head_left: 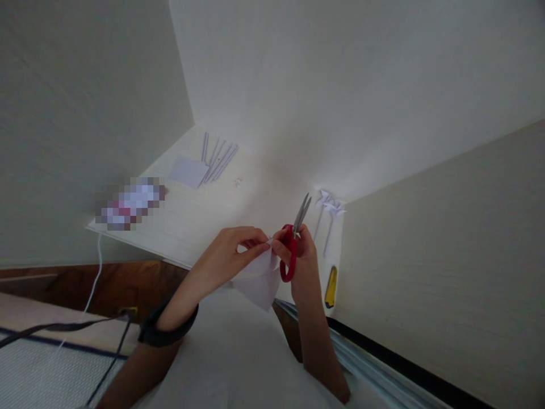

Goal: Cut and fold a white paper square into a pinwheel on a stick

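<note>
A sheet of white paper (pixel 258 283) hangs over the near edge of the white table, its upper corner pinched between the thumb and fingers of my left hand (pixel 238 245). My right hand (pixel 304 255) is closed around red-handled scissors (pixel 288 255), whose blades point up and away, slightly apart. The thumb and a fingertip of that hand also meet the paper's top corner, right beside my left fingertips. A dark band (pixel 168 326) circles my left wrist.
On the white table (pixel 204 213) lie thin paper sticks (pixel 219 159), a square paper (pixel 188 172) and small scraps (pixel 237 182). Paper pinwheels (pixel 330 203) on sticks rest at right, near a yellow utility knife (pixel 331 287). A blurred-out item (pixel 131 203) sits left, above a white cable (pixel 99 267). Walls enclose the table.
</note>
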Demonstrator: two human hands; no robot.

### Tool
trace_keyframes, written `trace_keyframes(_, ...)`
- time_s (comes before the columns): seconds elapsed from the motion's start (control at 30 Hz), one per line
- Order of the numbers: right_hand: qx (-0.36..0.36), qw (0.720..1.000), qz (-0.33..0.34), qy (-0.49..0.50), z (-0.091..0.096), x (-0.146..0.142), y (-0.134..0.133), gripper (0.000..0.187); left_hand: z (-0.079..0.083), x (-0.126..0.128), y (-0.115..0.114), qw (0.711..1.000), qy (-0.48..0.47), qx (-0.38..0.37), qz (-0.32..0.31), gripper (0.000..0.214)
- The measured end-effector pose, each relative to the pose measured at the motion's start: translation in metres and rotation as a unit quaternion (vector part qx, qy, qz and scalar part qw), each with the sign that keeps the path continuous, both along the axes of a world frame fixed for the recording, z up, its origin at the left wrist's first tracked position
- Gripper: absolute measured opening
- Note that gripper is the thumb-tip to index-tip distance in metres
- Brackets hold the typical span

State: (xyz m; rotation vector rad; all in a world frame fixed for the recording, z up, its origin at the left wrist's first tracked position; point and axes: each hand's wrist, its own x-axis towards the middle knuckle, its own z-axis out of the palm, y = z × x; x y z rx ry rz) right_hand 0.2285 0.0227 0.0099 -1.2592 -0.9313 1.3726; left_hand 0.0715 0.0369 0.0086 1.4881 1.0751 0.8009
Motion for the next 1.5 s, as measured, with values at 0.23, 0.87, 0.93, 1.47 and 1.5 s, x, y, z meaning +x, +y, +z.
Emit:
trace_keyframes(0.23,-0.01,1.0,-0.007,0.025,0.008,0.02,0.007,0.027,0.018,0.021,0.008,0.999,0.035,-0.003,-0.004,0.023)
trace_keyframes(0.87,0.113,0.993,0.007,0.043,0.049,0.131,0.036,0.017,0.03,0.12,-0.023,0.991,0.03,0.028,0.13,0.019)
trace_keyframes(0.93,0.124,0.99,-0.019,0.063,0.049,0.136,0.043,0.018,0.03,0.123,-0.027,0.988,0.046,0.025,0.146,0.019)
trace_keyframes(1.47,0.152,0.955,0.253,0.02,0.058,0.16,0.023,0.032,0.049,0.123,-0.064,0.983,0.034,0.043,0.173,0.016)
trace_keyframes(1.5,0.144,0.949,0.281,0.019,0.06,0.157,0.017,0.031,0.05,0.123,-0.067,0.982,0.033,0.049,0.177,0.016)
